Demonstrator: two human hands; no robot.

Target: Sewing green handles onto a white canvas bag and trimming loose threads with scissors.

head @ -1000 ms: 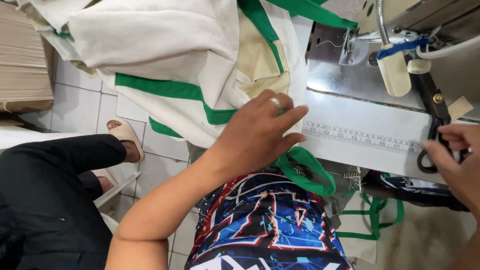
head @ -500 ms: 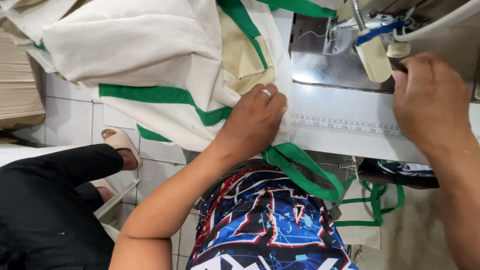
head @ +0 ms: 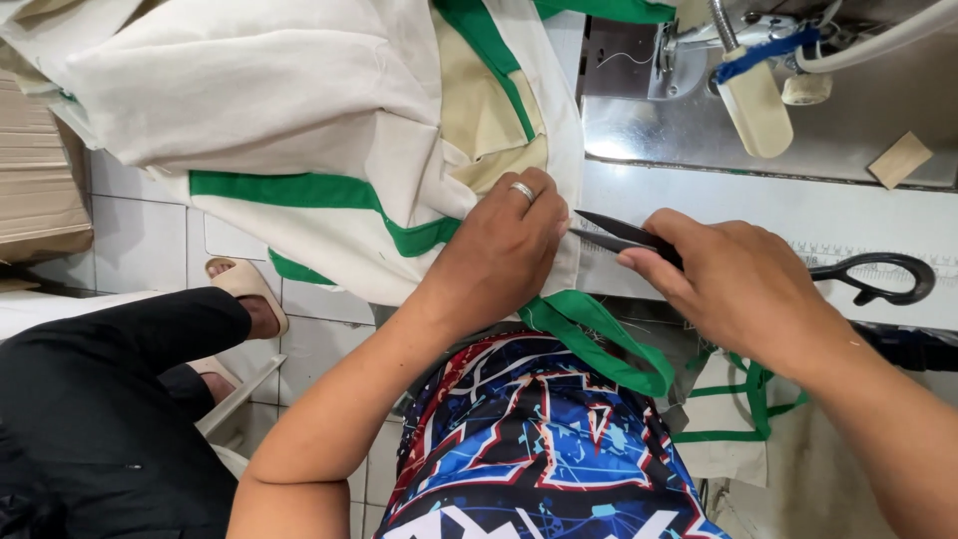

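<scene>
Bare forearms, silver ring (head: pixel 522 191), blue-red patterned garment (head: pixel 539 439)

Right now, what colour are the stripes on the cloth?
Green, on the cream cloth that the left hand holds down. The head view shows it best.
</scene>
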